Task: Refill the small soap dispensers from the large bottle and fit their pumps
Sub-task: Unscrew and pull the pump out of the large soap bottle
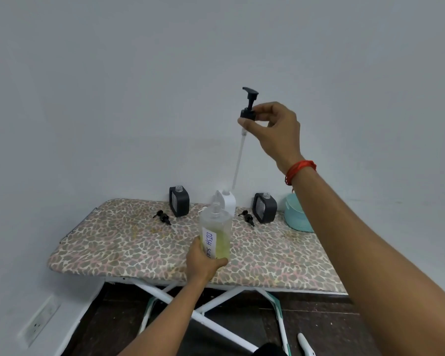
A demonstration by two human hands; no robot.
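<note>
Right hand, grip pinching the large pump, held it high; left hand clasped the large bottle near the ironing board's front edge. The tube might drip soap onto the cover.

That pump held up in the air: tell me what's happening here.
A person's right hand holds a black pump high, its long tube hanging down. The left hand steadies the large open bottle of yellowish dish soap on the padded board. Two small dark dispensers stand open at the back, each with a small pump lying beside it, not yet fitted.
</note>
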